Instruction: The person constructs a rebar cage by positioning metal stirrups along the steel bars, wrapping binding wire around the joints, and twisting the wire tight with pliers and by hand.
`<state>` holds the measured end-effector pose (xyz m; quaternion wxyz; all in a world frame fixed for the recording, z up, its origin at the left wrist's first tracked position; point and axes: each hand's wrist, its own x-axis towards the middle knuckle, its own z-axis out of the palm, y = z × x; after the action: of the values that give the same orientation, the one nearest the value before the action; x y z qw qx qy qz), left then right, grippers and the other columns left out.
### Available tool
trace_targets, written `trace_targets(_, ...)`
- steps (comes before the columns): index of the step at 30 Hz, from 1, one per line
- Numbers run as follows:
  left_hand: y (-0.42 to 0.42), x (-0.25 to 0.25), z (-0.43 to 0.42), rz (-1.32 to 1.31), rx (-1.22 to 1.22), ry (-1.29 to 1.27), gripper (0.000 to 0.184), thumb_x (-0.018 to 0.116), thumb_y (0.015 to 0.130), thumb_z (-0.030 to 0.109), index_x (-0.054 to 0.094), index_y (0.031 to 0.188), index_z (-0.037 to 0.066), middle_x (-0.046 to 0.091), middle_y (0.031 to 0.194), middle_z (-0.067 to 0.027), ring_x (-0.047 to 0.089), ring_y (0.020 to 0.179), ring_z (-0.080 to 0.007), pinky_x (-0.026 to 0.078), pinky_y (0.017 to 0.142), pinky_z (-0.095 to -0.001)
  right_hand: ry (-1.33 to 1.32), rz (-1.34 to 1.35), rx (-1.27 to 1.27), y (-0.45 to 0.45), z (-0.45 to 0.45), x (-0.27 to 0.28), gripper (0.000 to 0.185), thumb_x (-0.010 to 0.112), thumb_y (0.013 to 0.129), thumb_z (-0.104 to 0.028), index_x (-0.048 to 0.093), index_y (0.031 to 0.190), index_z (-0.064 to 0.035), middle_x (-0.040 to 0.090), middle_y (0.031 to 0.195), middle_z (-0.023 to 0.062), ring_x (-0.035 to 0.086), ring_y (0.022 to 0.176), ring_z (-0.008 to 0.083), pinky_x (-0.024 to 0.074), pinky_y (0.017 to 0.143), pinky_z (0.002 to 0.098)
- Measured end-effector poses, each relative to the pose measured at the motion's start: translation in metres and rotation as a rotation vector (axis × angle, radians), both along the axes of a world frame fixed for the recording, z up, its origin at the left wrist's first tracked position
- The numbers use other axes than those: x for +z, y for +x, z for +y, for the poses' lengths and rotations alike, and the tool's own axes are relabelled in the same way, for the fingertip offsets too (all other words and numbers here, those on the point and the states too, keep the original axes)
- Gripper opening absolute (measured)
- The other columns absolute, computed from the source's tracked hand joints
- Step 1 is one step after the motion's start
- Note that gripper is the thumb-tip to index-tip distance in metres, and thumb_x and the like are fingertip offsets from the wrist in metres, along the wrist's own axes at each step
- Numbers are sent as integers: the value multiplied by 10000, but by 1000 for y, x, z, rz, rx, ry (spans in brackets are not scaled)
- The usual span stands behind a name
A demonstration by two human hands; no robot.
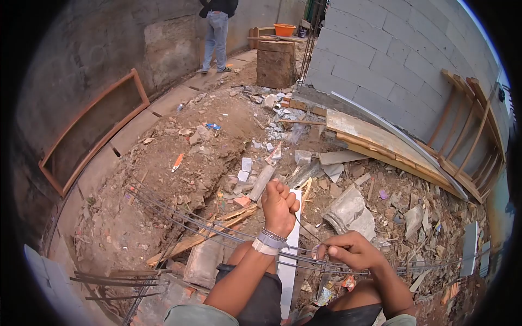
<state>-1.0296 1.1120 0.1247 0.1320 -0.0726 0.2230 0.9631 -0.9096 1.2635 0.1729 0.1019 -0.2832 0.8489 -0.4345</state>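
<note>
My left hand (pixel 280 209) is raised in a closed fist above the steel bars, a bracelet and a pale band at its wrist. A thin dark wire (pixel 309 230) runs from this fist down toward my other hand. My right hand (pixel 350 251) is closed at the bundle of long rebar (pixel 228 234), its thumb and curled fingers against the bars. What sits between those fingertips is partly hidden. The rebar crosses in front of my knees from left to right. Beneath it, a long white board (pixel 289 271) lies between my legs.
Broken concrete (pixel 350 213), wood scraps and loose soil cover the ground. Wooden planks (pixel 380 144) and a ladder-like frame (pixel 473 125) lean by the grey block wall (pixel 375 65). A wooden frame (pixel 100 130) rests against the left wall. A person (pixel 216 35) stands at the back.
</note>
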Motion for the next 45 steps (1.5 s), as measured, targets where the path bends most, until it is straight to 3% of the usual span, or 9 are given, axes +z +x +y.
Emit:
trace_targets(3,31,16,19,24,-106,70,396,510,991,344,312,681,198,192,587,66,165,453,-76,160,422,-281,213,125,-564,-22,39,-40,347,450,1066,-301,608,969,-8,559,601,44,528,536,182,448,533,342)
trace_targets(6,30,17,21,-49,-83,-1,403,505,994,347,303,678,197,191,587,65,162,448,-78,162,422,-281,406,-15,-5,7,30,-65,353,445,1069,-289,624,927,-19,569,614,23,549,574,132,461,548,333)
trace_targets(11,12,10,16,62,-41,11,368,527,990,337,335,713,189,187,600,63,158,467,-77,162,435,-279,-446,-269,-373,-11,35,-3,327,474,1060,-294,591,970,-2,423,541,-23,364,439,89,340,445,270)
trace_targets(13,22,18,31,38,-80,38,370,525,991,333,331,711,189,189,606,60,162,474,-76,162,439,-279,123,161,-528,-34,57,-71,309,462,1066,-279,587,961,-17,431,532,-23,368,414,100,341,429,273)
trace_targets(19,-2,-6,19,-3,44,3,367,465,1017,321,327,714,167,194,591,60,159,455,-81,166,432,-292,-338,-189,-710,-24,29,35,315,498,1041,-283,633,989,-3,627,709,170,595,657,356,484,621,421)
trace_targets(24,20,18,23,30,-19,-13,353,485,1006,326,341,720,178,215,600,59,177,466,-77,172,428,-273,558,-5,-422,-17,37,-22,312,508,1041,-276,660,1110,-13,616,670,136,593,605,269,487,622,375)
trace_targets(29,30,15,23,16,-75,-4,394,453,1023,336,306,701,164,198,598,53,153,463,-89,166,439,-294,-648,-351,-453,-7,37,57,369,500,1054,-290,674,997,31,463,595,-50,378,519,26,281,486,220)
trace_targets(32,39,22,32,66,-126,9,373,401,1045,335,314,728,160,202,615,51,161,488,-88,180,459,-289,233,52,-835,-19,45,-14,323,486,1032,-235,678,985,21,627,686,137,588,576,248,471,583,373)
trace_targets(45,11,15,-5,91,-172,79,338,402,1059,338,360,773,162,224,633,56,181,507,-73,204,465,-263,-212,-428,78,32,36,16,360,451,1065,-335,630,1000,-30,551,666,80,529,591,186,423,571,327)
